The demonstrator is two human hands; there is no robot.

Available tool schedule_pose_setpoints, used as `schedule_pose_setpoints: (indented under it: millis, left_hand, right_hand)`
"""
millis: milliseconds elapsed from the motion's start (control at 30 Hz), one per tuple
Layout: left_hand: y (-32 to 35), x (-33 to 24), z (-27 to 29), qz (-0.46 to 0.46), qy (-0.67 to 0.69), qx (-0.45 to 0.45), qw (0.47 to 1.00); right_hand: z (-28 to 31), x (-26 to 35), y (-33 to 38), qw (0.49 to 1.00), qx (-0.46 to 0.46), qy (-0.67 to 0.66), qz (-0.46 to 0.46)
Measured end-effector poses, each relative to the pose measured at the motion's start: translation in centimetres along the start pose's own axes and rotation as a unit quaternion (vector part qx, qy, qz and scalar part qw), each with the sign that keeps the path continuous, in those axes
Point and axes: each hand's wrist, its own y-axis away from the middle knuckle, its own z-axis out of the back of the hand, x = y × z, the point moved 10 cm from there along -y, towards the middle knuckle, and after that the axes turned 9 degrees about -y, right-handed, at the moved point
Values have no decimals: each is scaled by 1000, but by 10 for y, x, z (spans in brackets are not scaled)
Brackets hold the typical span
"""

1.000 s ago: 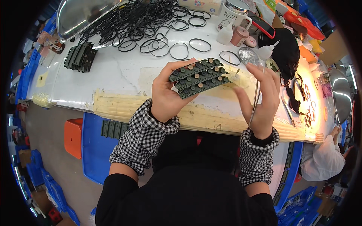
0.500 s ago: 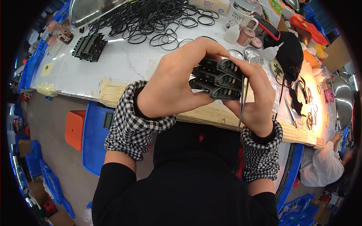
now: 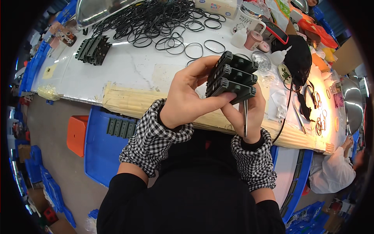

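A stack of several dark plastic parts [image 3: 232, 80], with toothed ends and round studs, is held tilted above the table's near edge. My left hand [image 3: 186, 96] is closed around its left side, thumb pressed on the lower front and fingers behind. On the other side my right hand [image 3: 251, 115] is closed on metal tweezers [image 3: 246, 119], which point up under the stack. Its fingertips are partly hidden behind the parts, so I cannot tell how firmly they bear on them. A similar group of dark parts [image 3: 93, 50] rests on the table at the far left.
Black rubber rings [image 3: 156, 23] lie heaped at the back. A mug [image 3: 247, 21], a squeeze bottle [image 3: 278, 56] and a black cap [image 3: 299, 58] stand at the right. Below the table edge are a blue bin [image 3: 97, 156] and an orange stool [image 3: 77, 134]. A person in white [image 3: 333, 171] sits at far right.
The stack has been turned, so its studded faces now show instead of its ends. My hands have drawn closer together, the left moving right and the right moving left. The tweezers stand more upright.
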Motion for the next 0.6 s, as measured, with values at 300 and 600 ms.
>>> schedule_pose_setpoints:
  millis: [300, 600]
  left_hand:
    - [-6, -40, 13, -163, -410, 32, 897]
    - [-3, -48, -5, -169, -452, 91, 871]
  right_hand:
    - [-13, 88, -12, 872, 92, 424, 227]
    - [-2, 61, -16, 921, 134, 322, 171]
